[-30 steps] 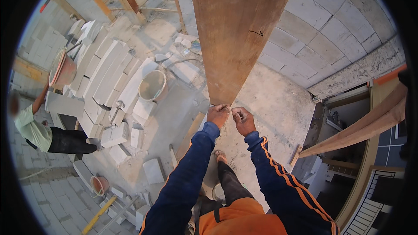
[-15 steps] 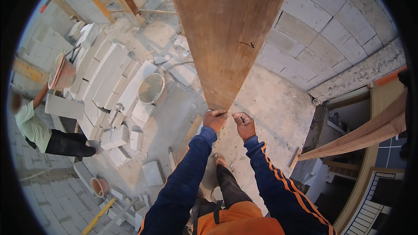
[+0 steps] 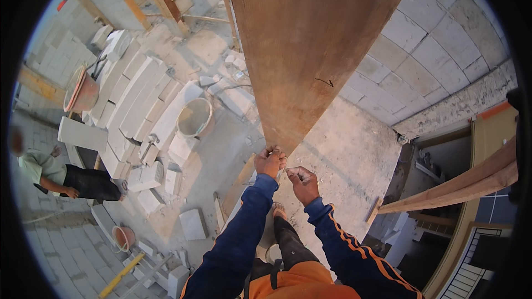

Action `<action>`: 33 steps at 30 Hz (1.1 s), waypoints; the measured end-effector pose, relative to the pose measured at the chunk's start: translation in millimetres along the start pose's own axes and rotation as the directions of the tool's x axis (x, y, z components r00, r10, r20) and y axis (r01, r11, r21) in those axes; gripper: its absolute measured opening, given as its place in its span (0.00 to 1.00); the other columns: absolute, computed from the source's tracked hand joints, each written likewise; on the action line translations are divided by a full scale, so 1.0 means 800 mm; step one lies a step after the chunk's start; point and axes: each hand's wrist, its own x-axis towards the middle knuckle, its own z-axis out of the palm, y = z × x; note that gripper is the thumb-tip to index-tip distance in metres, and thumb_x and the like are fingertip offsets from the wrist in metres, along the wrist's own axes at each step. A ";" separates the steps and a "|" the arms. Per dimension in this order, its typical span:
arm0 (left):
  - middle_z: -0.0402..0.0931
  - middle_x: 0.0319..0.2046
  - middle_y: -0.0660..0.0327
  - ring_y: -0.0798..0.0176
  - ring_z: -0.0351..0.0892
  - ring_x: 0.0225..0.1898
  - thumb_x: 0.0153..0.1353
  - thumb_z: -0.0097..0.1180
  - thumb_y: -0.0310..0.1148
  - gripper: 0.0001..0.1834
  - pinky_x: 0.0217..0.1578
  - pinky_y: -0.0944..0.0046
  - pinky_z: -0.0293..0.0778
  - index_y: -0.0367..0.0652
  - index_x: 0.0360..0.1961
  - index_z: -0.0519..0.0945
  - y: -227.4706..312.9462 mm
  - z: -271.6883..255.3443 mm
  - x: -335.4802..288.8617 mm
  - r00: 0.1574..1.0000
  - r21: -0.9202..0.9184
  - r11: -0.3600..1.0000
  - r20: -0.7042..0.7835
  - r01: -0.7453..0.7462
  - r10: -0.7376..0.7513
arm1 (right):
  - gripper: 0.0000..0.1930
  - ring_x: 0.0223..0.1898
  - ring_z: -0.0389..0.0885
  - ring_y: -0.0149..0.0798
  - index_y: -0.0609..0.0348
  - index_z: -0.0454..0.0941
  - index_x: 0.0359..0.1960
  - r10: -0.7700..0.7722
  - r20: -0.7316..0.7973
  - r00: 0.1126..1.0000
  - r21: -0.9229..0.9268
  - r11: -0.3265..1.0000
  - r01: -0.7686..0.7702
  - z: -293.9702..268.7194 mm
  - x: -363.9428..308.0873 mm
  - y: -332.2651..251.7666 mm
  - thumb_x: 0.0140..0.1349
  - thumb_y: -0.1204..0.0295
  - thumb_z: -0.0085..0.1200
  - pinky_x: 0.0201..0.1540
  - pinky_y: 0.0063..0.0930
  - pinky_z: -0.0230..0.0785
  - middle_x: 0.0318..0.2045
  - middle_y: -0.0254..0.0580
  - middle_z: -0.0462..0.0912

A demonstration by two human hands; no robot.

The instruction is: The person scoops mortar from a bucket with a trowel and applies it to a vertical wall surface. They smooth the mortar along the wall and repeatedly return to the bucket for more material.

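Observation:
A wide brown wooden board [image 3: 310, 50] rises in front of me, and its lower end comes down close to my hands. My left hand [image 3: 270, 161] is closed in a pinch by that end of the board. A little lower and to the right, my right hand [image 3: 303, 184] is also pinched, thumb against finger. Whatever lies between the fingertips is too small to make out. A short dark bent piece [image 3: 325, 82], like wire or a nail, stands out from the board's face.
Pale blocks [image 3: 133, 88] are stacked at left, with a mortar bucket [image 3: 195, 117] beside them. A reddish bucket [image 3: 83, 91] sits on the stack's far left, near a co-worker [image 3: 50, 174]. Wooden timbers [image 3: 460, 182] slant at right by a floor opening. A block wall [image 3: 426, 39] stands behind.
My right hand has moved down and slightly left, nearer to me. The board appears farther right in view. The co-worker's raised arm has come down from the reddish bucket.

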 end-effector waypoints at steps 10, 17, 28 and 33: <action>0.70 0.17 0.66 0.73 0.66 0.13 0.66 0.44 0.27 0.21 0.16 0.71 0.65 0.33 0.59 0.73 -0.020 -0.018 -0.016 0.828 0.440 0.745 -0.006 -0.501 0.560 | 0.11 0.27 0.83 0.34 0.65 0.74 0.37 0.208 -0.192 0.959 0.386 0.915 -0.121 0.011 0.071 0.029 0.65 0.68 0.56 0.33 0.29 0.80 0.29 0.43 0.82; 0.65 0.13 0.69 0.76 0.62 0.11 0.64 0.42 0.25 0.21 0.13 0.72 0.60 0.36 0.56 0.76 0.014 -0.041 -0.019 0.958 0.262 0.929 -0.045 -0.261 0.282 | 0.07 0.21 0.78 0.32 0.64 0.77 0.33 0.188 -0.338 0.922 0.353 0.934 -0.060 0.009 0.075 0.043 0.63 0.72 0.56 0.26 0.25 0.74 0.24 0.39 0.80; 0.63 0.12 0.71 0.74 0.61 0.10 0.61 0.42 0.25 0.19 0.12 0.70 0.60 0.38 0.48 0.82 0.036 -0.076 -0.022 0.982 0.305 0.934 0.016 -0.186 0.190 | 0.05 0.19 0.74 0.30 0.64 0.76 0.30 0.103 -0.423 0.900 0.312 0.949 0.038 0.006 0.118 0.042 0.62 0.75 0.54 0.23 0.24 0.68 0.22 0.38 0.78; 0.70 0.14 0.67 0.73 0.65 0.11 0.62 0.43 0.26 0.17 0.11 0.69 0.61 0.39 0.46 0.82 0.041 -0.059 -0.037 1.000 0.254 0.967 0.005 -0.030 0.030 | 0.11 0.23 0.77 0.29 0.63 0.78 0.34 0.061 -0.320 0.946 0.276 0.961 0.031 -0.007 0.107 0.027 0.64 0.66 0.56 0.28 0.24 0.72 0.24 0.37 0.79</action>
